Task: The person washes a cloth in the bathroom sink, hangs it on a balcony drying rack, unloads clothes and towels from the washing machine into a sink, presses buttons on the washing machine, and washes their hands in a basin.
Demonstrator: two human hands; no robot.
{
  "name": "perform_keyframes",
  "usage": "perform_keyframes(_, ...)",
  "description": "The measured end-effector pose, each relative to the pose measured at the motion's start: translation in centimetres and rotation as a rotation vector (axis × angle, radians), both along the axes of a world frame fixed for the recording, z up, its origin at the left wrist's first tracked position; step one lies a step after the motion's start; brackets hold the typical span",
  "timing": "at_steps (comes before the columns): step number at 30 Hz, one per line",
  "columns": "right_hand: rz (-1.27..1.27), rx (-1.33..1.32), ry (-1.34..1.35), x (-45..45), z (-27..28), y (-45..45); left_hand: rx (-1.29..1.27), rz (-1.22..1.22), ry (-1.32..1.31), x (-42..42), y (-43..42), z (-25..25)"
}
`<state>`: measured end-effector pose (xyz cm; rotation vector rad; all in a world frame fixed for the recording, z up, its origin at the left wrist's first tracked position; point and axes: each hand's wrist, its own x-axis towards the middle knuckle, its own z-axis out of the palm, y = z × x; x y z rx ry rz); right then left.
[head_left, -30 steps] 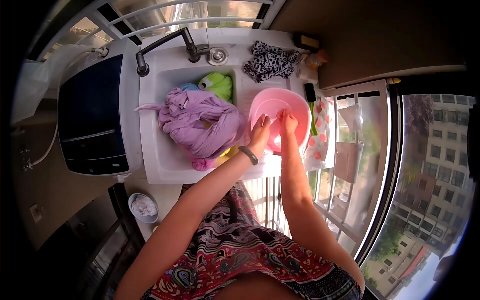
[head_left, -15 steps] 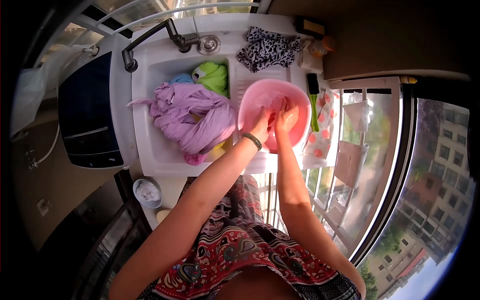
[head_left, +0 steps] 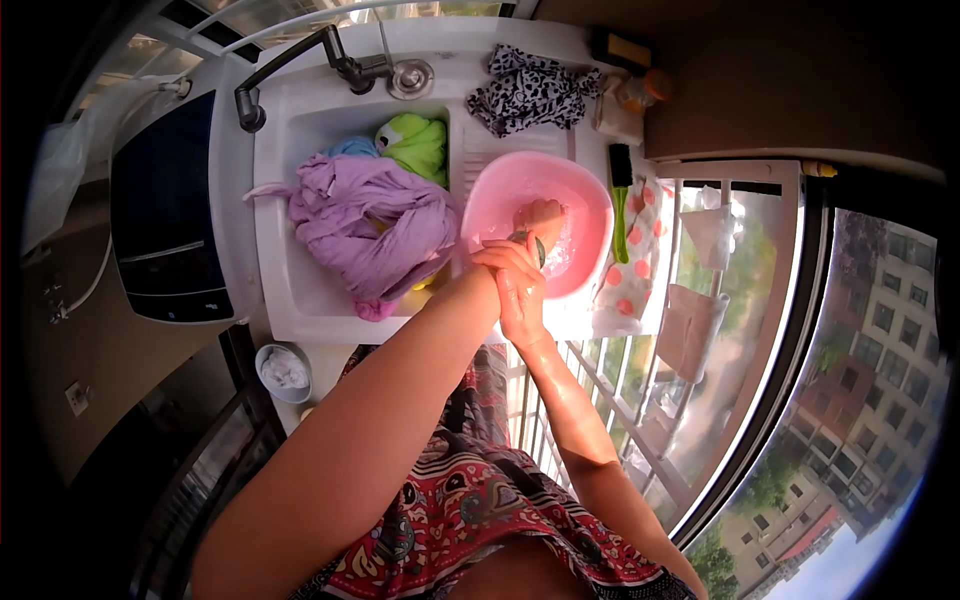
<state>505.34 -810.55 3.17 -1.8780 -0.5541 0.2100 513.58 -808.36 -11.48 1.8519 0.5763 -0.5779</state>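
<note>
A pink basin (head_left: pixel 482 190) with water in it stands on the ribbed right side of the white sink. My left hand (head_left: pixel 543 217) reaches into the basin, knuckles up, and its fingers are hidden. A dark bangle (head_left: pixel 539 250) circles my left wrist. Over the basin's near rim, my right hand (head_left: pixel 517 275) is wet and wraps round my left forearm just behind the bangle. To the left, a bunched lilac cloth (head_left: pixel 370 215) fills much of the sink bowl, with a green cloth (head_left: pixel 415 148) and a blue cloth (head_left: pixel 352 147) behind it.
A black faucet (head_left: pixel 300 65) arches over the sink (head_left: pixel 285 322). Beyond the basin lies a black-and-white patterned cloth (head_left: pixel 530 92). A green-handled brush (head_left: pixel 620 205) rests at the right edge, near a window. At lower left is a small bucket (head_left: pixel 270 383) with white stuff inside.
My hands were together inside the basin. My left hand has reached deeper into it, while my right hand has drawn back onto my left forearm.
</note>
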Motion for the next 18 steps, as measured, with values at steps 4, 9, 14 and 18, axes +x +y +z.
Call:
perform_keyframes(4,0.085,-0.304,-0.246,2.6,-3.2,-1.8,0.333,-0.390,-0.229,-1.0,0.9,2.3)
perform_keyframes(9,-0.646,-0.482,-0.180,6.2,-12.0,-4.4,0.009,0.209,-0.097,-1.5,2.6,0.3)
perform_keyframes(14,-0.685,1.309,1.237,6.7,-14.4,-2.5,-1.205,0.886,0.188,-0.9,2.5,-2.4)
perform_keyframes(18,-0.804,1.691,1.207,7.1,-13.7,-0.6,-1.193,0.620,0.069,-3.1,3.3,0.7)
